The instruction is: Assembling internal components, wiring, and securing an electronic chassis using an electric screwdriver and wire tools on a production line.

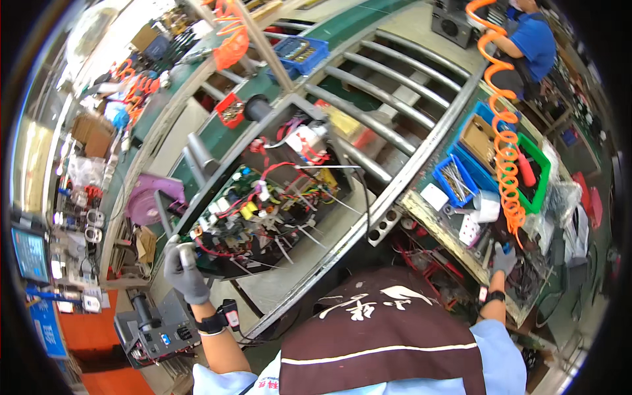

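Note:
My left hand (189,276), in a grey glove, is closed at the near left corner of an opened machine (263,204). A small pale piece shows at its fingers; its kind is unclear. The machine's black metal frame holds circuit boards, red wires and white cable ties that stick out. Over the cluttered bench at right, my right hand (505,261), also gloved, has its fingers drawn together around a small blue bit that I cannot make out. Dark cables (525,276) lie beside that hand, and a white power socket piece (469,230) sits farther left.
A roller conveyor (395,85) runs beyond the machine. Orange coiled hose (503,131) hangs over a green bin (534,171) with a red-handled tool. A blue bin (454,181) holds long metal parts. Another machine (158,326) stands lower left. One person in blue (533,43) is far right.

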Demonstrator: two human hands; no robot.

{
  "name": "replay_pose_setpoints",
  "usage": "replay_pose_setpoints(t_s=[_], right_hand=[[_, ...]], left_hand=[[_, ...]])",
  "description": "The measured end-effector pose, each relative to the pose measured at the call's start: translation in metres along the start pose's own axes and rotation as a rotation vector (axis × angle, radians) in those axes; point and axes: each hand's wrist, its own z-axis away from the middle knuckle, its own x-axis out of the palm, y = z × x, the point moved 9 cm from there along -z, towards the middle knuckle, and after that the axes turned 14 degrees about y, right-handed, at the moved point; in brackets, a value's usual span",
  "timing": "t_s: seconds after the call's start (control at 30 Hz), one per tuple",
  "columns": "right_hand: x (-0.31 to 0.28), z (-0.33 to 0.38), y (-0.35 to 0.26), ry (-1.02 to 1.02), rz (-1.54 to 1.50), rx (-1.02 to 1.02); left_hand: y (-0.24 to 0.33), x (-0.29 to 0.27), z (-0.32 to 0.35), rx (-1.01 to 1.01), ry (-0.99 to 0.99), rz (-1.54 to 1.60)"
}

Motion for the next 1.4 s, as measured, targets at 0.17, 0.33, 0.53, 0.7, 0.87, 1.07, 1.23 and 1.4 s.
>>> replay_pose_setpoints(t_s=[0.17,0.33,0.53,0.7,0.87,1.07,1.23,1.4], right_hand=[[-0.002,-0.005,-0.015,-0.121,-0.137,-0.14],[-0.04,0.025,0.065,0.17,-0.245,0.252],[-0.018,0.043,0.162,0.078,-0.206,0.946],[-0.007,0.047,0.171,0.123,-0.516,1.429],[-0.022,0.036,0.181,0.17,-0.571,1.317],[-0.069,-0.044,0.213,0.42,-0.167,0.819],[-0.088,-0.146,0.205,0.351,0.265,0.557],[-0.037,-0.22,0.195,-0.091,0.368,0.363]], left_hand=[[-0.026,-0.011,0.009,-0.267,0.1,-0.182],[-0.016,0.0,-0.005,-0.044,0.177,0.035],[0.003,-0.003,0.003,0.062,0.19,-0.011],[0.039,0.018,0.01,0.113,0.102,-0.103],[0.048,0.041,0.017,0.136,0.132,-0.094],[0.071,0.075,0.026,0.165,0.159,-0.134],[0.073,0.057,0.02,0.141,0.268,-0.258],[0.114,0.033,0.036,0.13,0.498,-0.371]])
